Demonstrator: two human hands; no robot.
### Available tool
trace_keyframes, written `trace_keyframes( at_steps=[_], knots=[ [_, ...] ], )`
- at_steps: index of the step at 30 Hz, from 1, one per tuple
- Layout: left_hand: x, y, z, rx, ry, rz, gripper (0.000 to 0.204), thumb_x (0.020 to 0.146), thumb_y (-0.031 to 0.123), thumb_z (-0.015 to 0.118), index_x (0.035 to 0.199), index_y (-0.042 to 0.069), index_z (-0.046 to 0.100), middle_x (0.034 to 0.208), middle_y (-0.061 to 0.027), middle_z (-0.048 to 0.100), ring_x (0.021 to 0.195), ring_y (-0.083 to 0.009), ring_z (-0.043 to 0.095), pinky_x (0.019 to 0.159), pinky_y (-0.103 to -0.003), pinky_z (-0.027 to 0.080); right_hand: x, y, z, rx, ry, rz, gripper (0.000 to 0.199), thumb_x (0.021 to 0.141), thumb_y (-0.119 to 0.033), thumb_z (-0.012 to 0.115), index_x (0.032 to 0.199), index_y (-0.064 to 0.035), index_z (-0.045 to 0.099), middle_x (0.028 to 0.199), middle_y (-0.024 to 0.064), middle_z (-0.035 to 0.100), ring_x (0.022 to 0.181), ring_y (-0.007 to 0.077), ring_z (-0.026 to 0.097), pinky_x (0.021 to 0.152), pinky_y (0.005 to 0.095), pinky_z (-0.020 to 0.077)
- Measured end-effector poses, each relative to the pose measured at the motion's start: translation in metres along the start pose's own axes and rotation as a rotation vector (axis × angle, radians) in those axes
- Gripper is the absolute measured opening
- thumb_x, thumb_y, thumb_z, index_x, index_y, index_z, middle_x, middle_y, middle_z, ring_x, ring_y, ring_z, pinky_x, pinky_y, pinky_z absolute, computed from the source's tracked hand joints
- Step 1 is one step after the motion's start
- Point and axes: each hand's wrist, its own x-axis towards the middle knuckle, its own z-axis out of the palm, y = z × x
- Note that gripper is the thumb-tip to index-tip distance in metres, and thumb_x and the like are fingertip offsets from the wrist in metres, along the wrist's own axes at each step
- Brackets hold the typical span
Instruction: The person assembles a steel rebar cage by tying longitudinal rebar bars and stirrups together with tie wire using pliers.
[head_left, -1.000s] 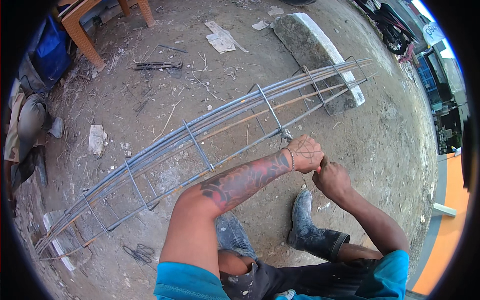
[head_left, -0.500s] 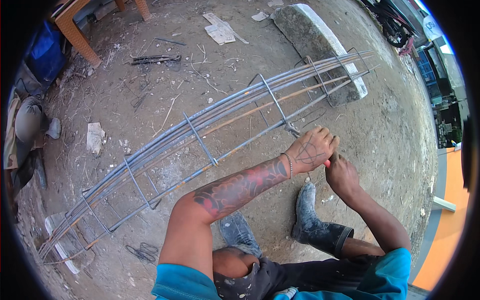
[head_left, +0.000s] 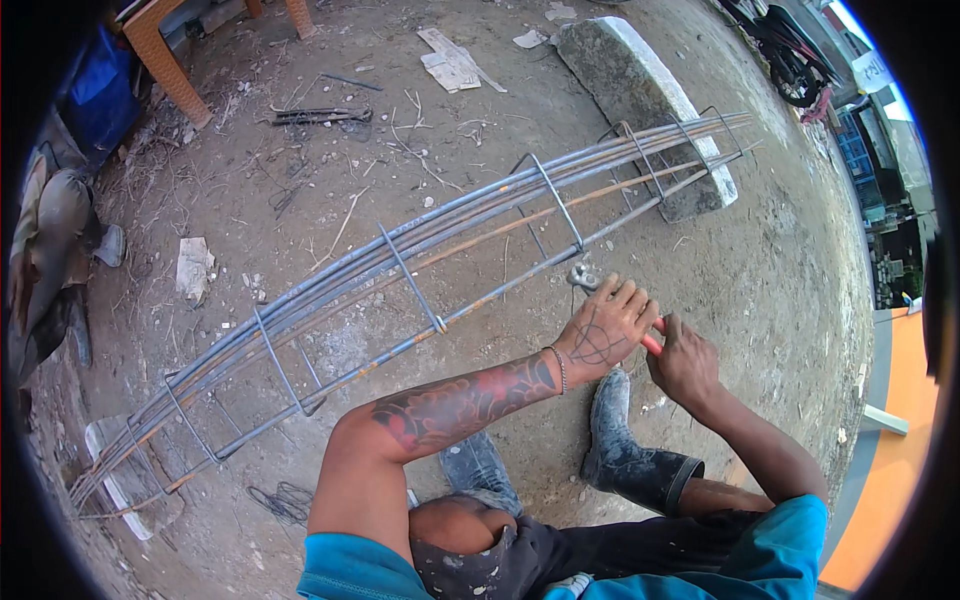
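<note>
A long cage of steel reinforcing bars (head_left: pixel 440 325), with square stirrups around the bars, crosses in front of me. My left hand (head_left: pixel 605 330) is closed around the pincers (head_left: pixel 582 276), whose metal jaws show just below the near bar at a stirrup, slightly apart from it. A thin dark wire seems to hang by the jaws. Behind it, my right hand (head_left: pixel 685 365) grips the red-sleeved handle end of the same tool. Fingers hide most of the handles.
A concrete block (head_left: pixel 640 90) props the cage's right end; a pale slab (head_left: pixel 120 490) lies under its left end. Coiled wire (head_left: pixel 283 503) rests nearby on the dirt. Farther off are dark tools (head_left: pixel 322 116), paper scraps (head_left: pixel 450 65) and an orange-brown table (head_left: pixel 165 60). Another person (head_left: pixel 65 225) sits left.
The pincers and both hands have drawn back from the joint of stirrup and near bar, slightly toward me. The loose wire beside that joint no longer shows there. My view has shifted slightly.
</note>
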Motion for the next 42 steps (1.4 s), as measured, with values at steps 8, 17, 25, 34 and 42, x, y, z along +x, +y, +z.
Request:
trace_keyframes(
  at_steps=[8,17,25,34,42],
  knots=[
    [-0.014,0.017,-0.029,-0.27,-0.147,-0.108,0.057,0.078,0.024,0.067,0.127,0.003,0.047,0.125,-0.0191,0.047,0.127,-0.0339,0.042,0.104,-0.045,0.036,-0.011,0.043,0.004,0.22,-0.448,0.037,0.03,0.083,-0.021,0.059,0.104,0.0009,0.054,0.092,0.0198,0.064,0.084,0.038,0.064,0.074,0.0455,0.0489],
    [-0.047,-0.012,-0.032,-1.539,-0.193,-1.242,0.048,0.099,0.042,0.045,0.117,-0.003,0.049,0.095,-0.0098,0.06,0.078,-0.0157,0.062,0.074,-0.031,0.051,-0.012,0.019,0.024,0.853,-0.489,0.096,0.022,0.086,-0.015,0.053,0.101,0.0004,0.052,0.08,0.0164,0.057,0.075,0.0315,0.06,0.072,0.0408,0.0466],
    [-0.062,-0.019,-0.023,-0.974,-0.142,-1.282,0.034,0.1,0.026,0.044,0.087,-0.001,0.06,0.069,-0.0041,0.057,0.058,-0.0094,0.055,0.049,-0.028,0.046,-0.005,0.042,0.073,1.102,-0.653,-0.053,0.058,0.082,-0.01,0.053,0.138,-0.0008,0.038,0.12,0.0178,0.054,0.116,0.0295,0.052,0.101,0.0378,0.0398],
    [-0.105,0.015,-0.042,-0.267,-0.325,-0.988,0.02,0.09,0.016,0.05,0.092,0.001,0.063,0.078,-0.0209,0.063,0.074,-0.0418,0.06,0.071,-0.043,0.048,0.028,-0.013,0.07,0.54,0.147,-0.431,0.099,0.071,-0.032,0.077,0.147,-0.0066,0.018,0.144,0.0248,0.026,0.132,0.0437,0.029,0.107,0.0522,0.0306],
    [-0.116,0.041,-0.111,-0.365,-0.209,-1.072,0.018,0.088,0.015,0.055,0.088,-0.001,0.062,0.072,-0.0206,0.06,0.068,-0.0384,0.06,0.064,-0.042,0.046,0.088,-0.141,0.01,0.52,0.261,-0.362,0.11,0.074,-0.06,0.069,0.15,-0.0112,0.006,0.147,0.0302,0.015,0.139,0.0478,0.012,0.108,0.0665,0.0108]
  ],
)
